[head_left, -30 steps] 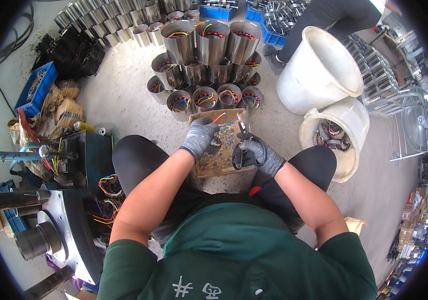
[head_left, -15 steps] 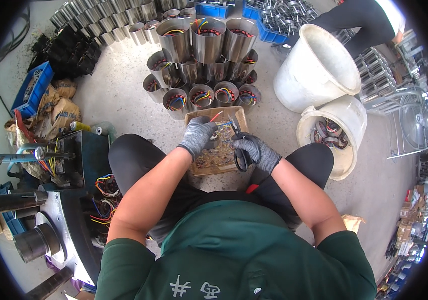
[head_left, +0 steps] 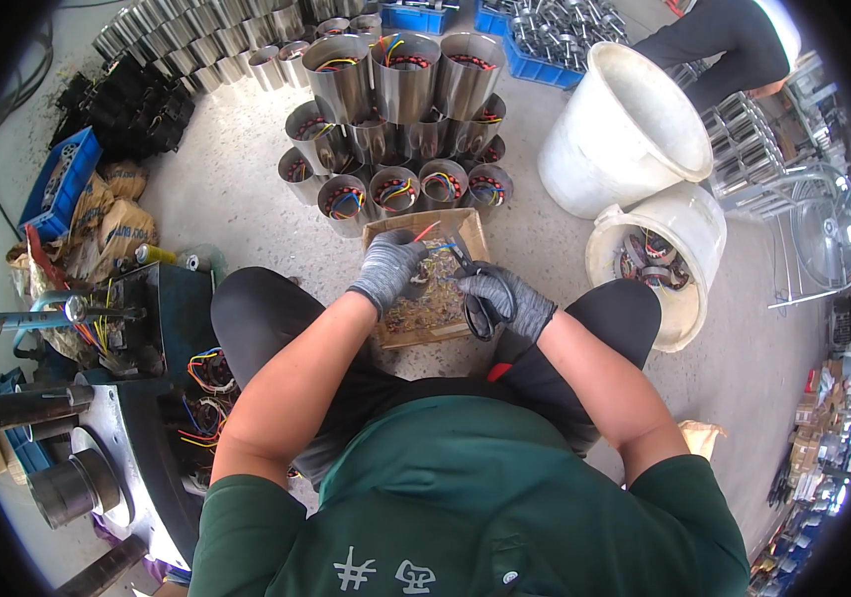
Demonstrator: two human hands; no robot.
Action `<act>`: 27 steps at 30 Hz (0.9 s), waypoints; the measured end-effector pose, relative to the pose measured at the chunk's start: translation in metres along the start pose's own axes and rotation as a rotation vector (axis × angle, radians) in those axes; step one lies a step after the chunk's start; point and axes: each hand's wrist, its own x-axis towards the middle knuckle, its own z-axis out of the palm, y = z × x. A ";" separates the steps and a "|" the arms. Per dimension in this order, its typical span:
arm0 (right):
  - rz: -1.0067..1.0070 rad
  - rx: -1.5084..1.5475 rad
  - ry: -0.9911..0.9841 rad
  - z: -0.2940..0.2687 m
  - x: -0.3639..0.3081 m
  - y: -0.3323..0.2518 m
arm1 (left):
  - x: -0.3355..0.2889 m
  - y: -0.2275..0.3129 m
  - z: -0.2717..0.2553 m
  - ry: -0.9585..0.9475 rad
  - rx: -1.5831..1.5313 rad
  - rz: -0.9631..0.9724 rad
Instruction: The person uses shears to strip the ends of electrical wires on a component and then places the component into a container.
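Note:
My left hand (head_left: pixel 391 269), in a grey knit glove, is closed over an open cardboard box. A short red wire (head_left: pixel 426 231) sticks out past its fingers, and what else lies in the grip is hidden. My right hand (head_left: pixel 511 298), also gloved, is closed round black-handled scissors (head_left: pixel 480 316). The scissor blades point up and left toward my left hand, where a thin blue strand shows near their tips. Beneath both hands, the cardboard box (head_left: pixel 475 231) holds a layer of small multicoloured scraps.
Beyond the box, steel cylinders (head_left: pixel 341 90) with coloured wires inside stand stacked. At right are an upright white bucket (head_left: pixel 569 149) and a tipped bucket (head_left: pixel 709 239) holding wound coils. A machine (head_left: pixel 137 468) stands at left. Another person's dark-clad leg (head_left: pixel 714 45) is at the far right.
The whole view has shifted slightly. My hands keep nearly the same pose, with the red wire and the scissors still held.

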 end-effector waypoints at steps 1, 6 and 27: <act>-0.013 0.023 -0.009 0.001 0.000 0.002 | -0.004 0.005 0.001 -0.001 0.001 0.001; -0.010 0.093 -0.013 -0.007 -0.005 0.003 | -0.014 0.013 0.002 -0.002 -0.031 -0.010; -0.049 -0.065 0.053 0.015 -0.006 -0.011 | 0.008 -0.025 0.011 -0.068 0.423 0.261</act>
